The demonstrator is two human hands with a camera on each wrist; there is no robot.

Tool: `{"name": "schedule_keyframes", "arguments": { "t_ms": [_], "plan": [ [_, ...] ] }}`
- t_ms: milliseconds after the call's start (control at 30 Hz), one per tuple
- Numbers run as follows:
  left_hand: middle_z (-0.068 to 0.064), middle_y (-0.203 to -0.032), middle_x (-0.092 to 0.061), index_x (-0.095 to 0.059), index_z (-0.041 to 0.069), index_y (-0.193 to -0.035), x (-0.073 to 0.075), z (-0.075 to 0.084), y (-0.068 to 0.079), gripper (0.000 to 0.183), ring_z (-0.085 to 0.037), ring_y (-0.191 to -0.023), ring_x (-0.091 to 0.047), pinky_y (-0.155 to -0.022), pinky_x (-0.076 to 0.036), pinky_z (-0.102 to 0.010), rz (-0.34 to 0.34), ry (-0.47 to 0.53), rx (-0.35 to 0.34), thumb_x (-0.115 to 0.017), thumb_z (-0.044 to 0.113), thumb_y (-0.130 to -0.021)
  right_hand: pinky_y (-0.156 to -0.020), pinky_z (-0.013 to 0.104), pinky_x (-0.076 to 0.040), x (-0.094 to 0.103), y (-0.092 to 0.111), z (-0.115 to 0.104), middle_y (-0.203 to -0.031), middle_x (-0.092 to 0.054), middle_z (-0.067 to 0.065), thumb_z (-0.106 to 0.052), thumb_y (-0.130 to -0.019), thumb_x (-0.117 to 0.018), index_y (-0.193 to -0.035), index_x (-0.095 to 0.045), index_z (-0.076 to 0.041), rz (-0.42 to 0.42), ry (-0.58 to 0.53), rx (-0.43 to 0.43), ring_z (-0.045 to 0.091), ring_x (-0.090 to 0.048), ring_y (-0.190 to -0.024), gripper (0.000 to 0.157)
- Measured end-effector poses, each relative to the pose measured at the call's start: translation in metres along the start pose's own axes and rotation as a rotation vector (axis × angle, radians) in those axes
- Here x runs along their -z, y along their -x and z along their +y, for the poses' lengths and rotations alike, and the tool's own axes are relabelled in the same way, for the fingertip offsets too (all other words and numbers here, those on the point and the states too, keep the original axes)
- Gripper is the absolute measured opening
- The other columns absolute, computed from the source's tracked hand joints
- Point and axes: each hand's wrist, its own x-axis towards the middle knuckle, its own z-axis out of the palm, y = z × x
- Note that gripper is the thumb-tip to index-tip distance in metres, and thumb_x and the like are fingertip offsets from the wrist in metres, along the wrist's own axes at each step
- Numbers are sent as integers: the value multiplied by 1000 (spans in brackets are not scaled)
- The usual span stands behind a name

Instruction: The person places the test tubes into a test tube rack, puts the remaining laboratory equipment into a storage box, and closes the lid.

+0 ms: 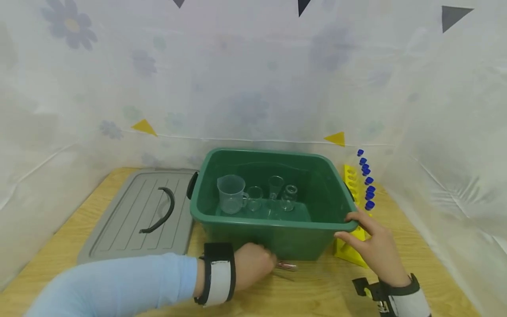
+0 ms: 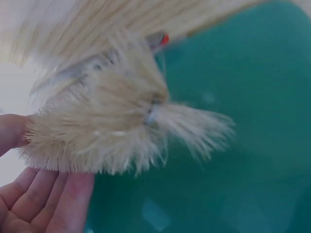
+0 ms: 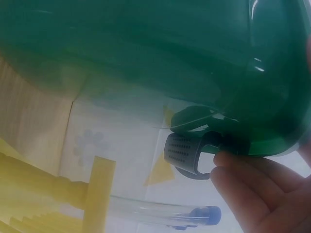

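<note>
My left hand (image 1: 253, 264) is low in front of the green plastic tub (image 1: 273, 241), holding a bristle brush (image 2: 107, 121) between thumb and fingers. Pale bristles fan out past the fingertips in the left wrist view. Beside the brush, against the tub's base, lies a slim metallic tool with a red tip (image 2: 163, 40). My right hand (image 1: 374, 246) grips the tub's front right corner by the rim. Its fingertips are close to a black clip handle (image 3: 187, 150). Inside the tub stand a clear measuring jug (image 1: 231, 193), a beaker (image 1: 255, 198), a tall glass (image 1: 275, 186) and a small glass jar (image 1: 289, 197).
To the left of the tub lies a grey lid (image 1: 123, 220) with a black handle (image 1: 168, 209). A yellow rack (image 1: 350, 253) holding several blue-capped tubes (image 1: 369, 205) stands close to the tub's right side. Patterned sheeting (image 1: 245, 79) encloses the wooden table (image 1: 313, 290).
</note>
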Motion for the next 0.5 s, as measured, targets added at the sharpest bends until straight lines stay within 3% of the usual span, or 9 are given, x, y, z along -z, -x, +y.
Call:
{"name": "schedule_keyframes", "arguments": {
  "t_ms": [67, 333, 500],
  "plan": [
    [12, -67, -63, -64, 23, -76, 6, -4, 0, 13, -3, -57, -56, -45, -46, -21, -7, 10, 6, -69, 12, -77, -79, 56, -50, 0, 1, 1, -104, -68, 16, -17, -74, -79, -97, -62, -9, 1, -9, 1, 42, -62, -101, 30],
    [11, -64, -61, -62, 22, -71, 18, -15, 7, 15, -5, -55, -56, -44, -46, -22, -12, -1, 24, -69, 10, -78, -79, 57, -49, 1, 1, 2, -108, -66, 20, -17, -74, -78, -99, -63, -8, -1, -13, 4, 44, -61, -102, 31],
    [10, -63, -60, -61, 21, -70, 28, -24, 10, 17, -5, -56, -56, -45, -46, -22, -4, 37, 4, -69, 7, -77, -82, 58, -47, 2, 0, 1, -125, -56, 30, -20, -76, -77, -114, -63, -7, -29, 0, -14, 49, -54, -111, 42]
  ]
}}
